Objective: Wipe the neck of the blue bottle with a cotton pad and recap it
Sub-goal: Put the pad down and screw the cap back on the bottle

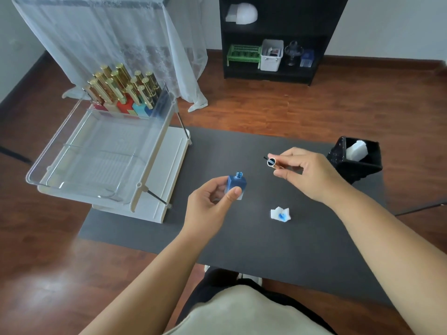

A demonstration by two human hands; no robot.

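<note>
**Bottle steadied, cap held ready for closing**

The blue bottle is gripped by the left hand between thumb and fingers, just above the dark mat, its open neck kept upright, presumably so that nothing spills. The gold cap is pinched in the right hand, well apart from the bottle, with its open end and brush turned toward the neck, as if being lined up for recapping. A crumpled cotton pad, stained blue, has been left on the mat between the forearms, which suggests that the wiping is finished. Only the recapping appears to remain. A rack of gold-capped bottles stands at the left.
</note>
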